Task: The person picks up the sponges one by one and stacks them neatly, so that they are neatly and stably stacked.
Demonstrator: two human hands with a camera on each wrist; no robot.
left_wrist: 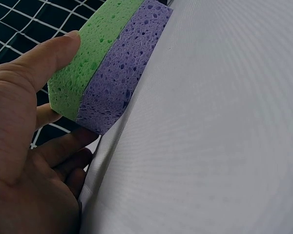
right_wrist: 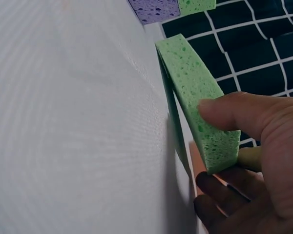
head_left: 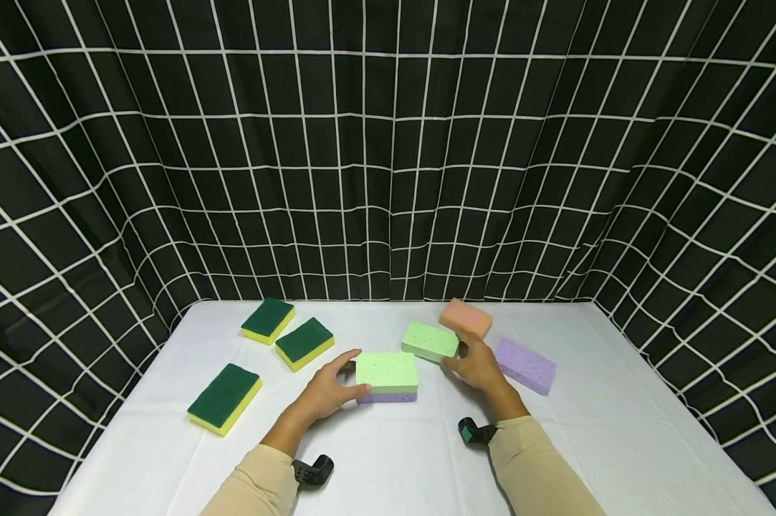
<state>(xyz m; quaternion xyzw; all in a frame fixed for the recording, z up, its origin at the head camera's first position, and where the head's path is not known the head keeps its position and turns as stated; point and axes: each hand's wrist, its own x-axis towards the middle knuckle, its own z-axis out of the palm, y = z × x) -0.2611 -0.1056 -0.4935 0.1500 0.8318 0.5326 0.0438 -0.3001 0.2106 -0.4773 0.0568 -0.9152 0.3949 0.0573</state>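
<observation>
A light green sponge point(head_left: 385, 370) lies flat on a purple sponge point(head_left: 388, 397) in the middle of the table. My left hand point(head_left: 326, 389) grips the left end of this stack. In the left wrist view its thumb point(left_wrist: 63, 46) presses the green sponge's side, and fingers reach round the end. My right hand point(head_left: 479, 365) pinches a second light green sponge point(head_left: 430, 342) by its right end. The right wrist view has the thumb point(right_wrist: 222, 112) on that sponge's side and a dark gap between its underside and the white cloth.
An orange sponge point(head_left: 466, 317) lies just behind my right hand, and another purple sponge point(head_left: 526, 365) to its right. Several green-and-yellow scouring sponges point(head_left: 225, 398) lie at the left on the white-covered table point(head_left: 426, 459). A black curtain with white grid lines point(head_left: 388, 179) encloses the back and sides.
</observation>
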